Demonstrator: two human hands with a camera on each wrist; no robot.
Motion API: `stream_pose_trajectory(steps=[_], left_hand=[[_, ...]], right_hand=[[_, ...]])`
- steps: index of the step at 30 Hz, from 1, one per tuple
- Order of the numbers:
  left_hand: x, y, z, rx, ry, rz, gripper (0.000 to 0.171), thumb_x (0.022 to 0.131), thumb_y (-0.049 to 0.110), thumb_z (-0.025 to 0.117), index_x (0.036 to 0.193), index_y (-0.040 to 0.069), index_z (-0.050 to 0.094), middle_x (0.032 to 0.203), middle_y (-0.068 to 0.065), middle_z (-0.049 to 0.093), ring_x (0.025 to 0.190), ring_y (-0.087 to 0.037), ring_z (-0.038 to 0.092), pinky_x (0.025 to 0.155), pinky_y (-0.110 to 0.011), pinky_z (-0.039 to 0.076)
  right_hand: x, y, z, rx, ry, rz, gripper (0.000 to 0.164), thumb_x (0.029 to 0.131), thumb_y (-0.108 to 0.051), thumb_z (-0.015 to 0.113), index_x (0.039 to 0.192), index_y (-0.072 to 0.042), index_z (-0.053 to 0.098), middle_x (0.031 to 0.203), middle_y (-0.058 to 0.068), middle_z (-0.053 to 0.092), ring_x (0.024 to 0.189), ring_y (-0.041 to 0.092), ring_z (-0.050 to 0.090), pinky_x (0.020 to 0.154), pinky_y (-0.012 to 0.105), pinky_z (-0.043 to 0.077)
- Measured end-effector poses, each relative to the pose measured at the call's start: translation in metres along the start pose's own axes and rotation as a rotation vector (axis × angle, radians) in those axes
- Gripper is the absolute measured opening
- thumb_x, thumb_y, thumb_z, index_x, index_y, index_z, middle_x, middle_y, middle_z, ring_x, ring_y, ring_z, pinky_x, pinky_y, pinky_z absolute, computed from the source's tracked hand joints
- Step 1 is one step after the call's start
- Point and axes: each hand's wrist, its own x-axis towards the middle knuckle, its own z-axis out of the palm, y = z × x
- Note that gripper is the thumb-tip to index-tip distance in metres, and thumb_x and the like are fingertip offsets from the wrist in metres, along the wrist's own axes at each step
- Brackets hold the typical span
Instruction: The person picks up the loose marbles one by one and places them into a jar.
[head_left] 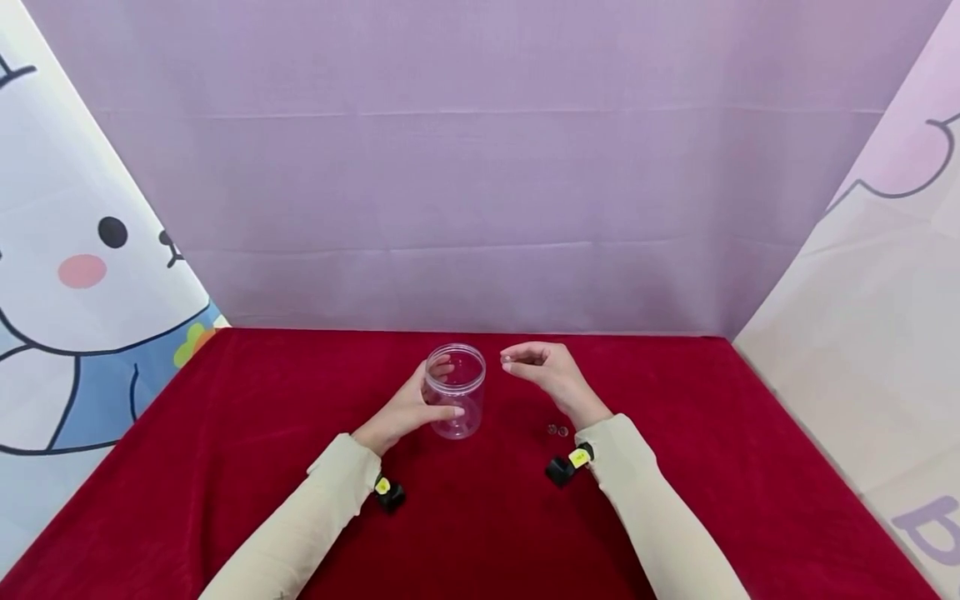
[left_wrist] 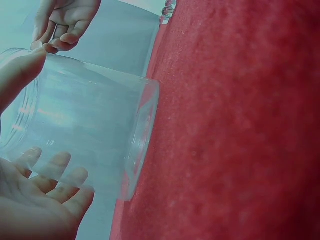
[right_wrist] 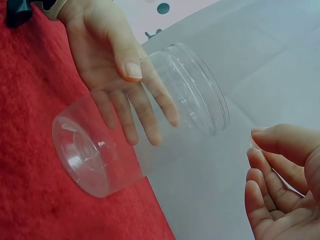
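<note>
Left hand (head_left: 405, 410) grips a clear cylindrical plastic jar (head_left: 469, 399), mouth upward; right hand (head_left: 551, 374) pinches a small transparent rounded bead (right_wrist: 254, 142) just right of its rim (head_left: 457, 389).

Deep, solid red over the tabletop (head_left: 487, 533), reading pinkish red in the left wrist view. Colourless and see-through for the jar (head_left: 463, 400), likewise for the two beads (head_left: 562, 431) and the small pinched piece (head_left: 507, 359). Cream on the sleeves (head_left: 667, 512), black on the wrist cameras (head_left: 559, 472), yellow on their tags (head_left: 580, 457). Muted, plain lilac across the rear curtain (head_left: 480, 192). White on the left panel (head_left: 75, 125), printed with a dark-outlined cartoon animal (head_left: 45, 300): black eye (head_left: 112, 232), round pink cheek (head_left: 82, 272), blue clothing (head_left: 105, 400), a yellow-green and orange patch (head_left: 191, 343). Pale pink and cream on the right panel (head_left: 885, 333), with grey outlines (head_left: 892, 196) and a purple mark (head_left: 924, 512).
</note>
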Motion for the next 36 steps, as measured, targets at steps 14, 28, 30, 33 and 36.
stream_pose_trajectory(steps=[14, 28, 30, 33, 36], left_hand=[[0.001, -0.002, -0.001, -0.003, -0.005, 0.007, 0.092, 0.077, 0.016, 0.077, 0.148, 0.017, 0.018, 0.148, -0.012, 0.031, 0.135, -0.032, 0.030, 0.104, -0.052, 0.035], [0.001, 0.000, 0.000, -0.014, -0.014, 0.009, 0.091, 0.078, 0.013, 0.075, 0.148, 0.015, 0.017, 0.149, -0.014, 0.030, 0.136, -0.034, 0.028, 0.106, -0.055, 0.030], [0.001, 0.000, 0.000, -0.021, -0.011, 0.003, 0.091, 0.078, 0.012, 0.075, 0.148, 0.015, 0.017, 0.149, -0.014, 0.030, 0.136, -0.034, 0.028, 0.107, -0.055, 0.029], [0.001, 0.000, 0.000, -0.024, -0.004, -0.011, 0.090, 0.078, 0.012, 0.075, 0.148, 0.019, 0.018, 0.148, -0.013, 0.031, 0.135, -0.032, 0.030, 0.108, -0.054, 0.028], [0.002, 0.000, 0.000, -0.017, -0.003, -0.016, 0.090, 0.078, 0.013, 0.076, 0.147, 0.021, 0.018, 0.147, -0.012, 0.032, 0.134, -0.031, 0.031, 0.108, -0.054, 0.028]], right_hand=[[0.003, -0.007, 0.007, -0.031, -0.011, 0.001, 0.027, 0.084, -0.014, 0.071, 0.108, -0.003, 0.069, 0.103, 0.007, 0.070, 0.093, 0.019, 0.061, 0.083, 0.031, 0.050], [0.007, -0.011, 0.018, 0.014, -0.032, -0.078, 0.027, 0.084, -0.008, 0.070, 0.107, 0.005, 0.067, 0.102, 0.015, 0.069, 0.087, 0.015, 0.062, 0.078, 0.027, 0.050], [0.008, -0.011, 0.019, 0.017, -0.038, -0.082, 0.027, 0.084, -0.008, 0.070, 0.107, 0.006, 0.067, 0.102, 0.017, 0.069, 0.086, 0.015, 0.062, 0.078, 0.027, 0.050], [0.008, -0.013, 0.022, 0.018, -0.042, -0.088, 0.026, 0.084, -0.009, 0.070, 0.106, 0.005, 0.067, 0.102, 0.017, 0.069, 0.086, 0.015, 0.061, 0.078, 0.027, 0.050], [0.007, -0.017, 0.024, 0.006, -0.040, -0.090, 0.025, 0.084, -0.009, 0.069, 0.105, 0.005, 0.068, 0.101, 0.016, 0.069, 0.085, 0.014, 0.061, 0.078, 0.027, 0.050]])
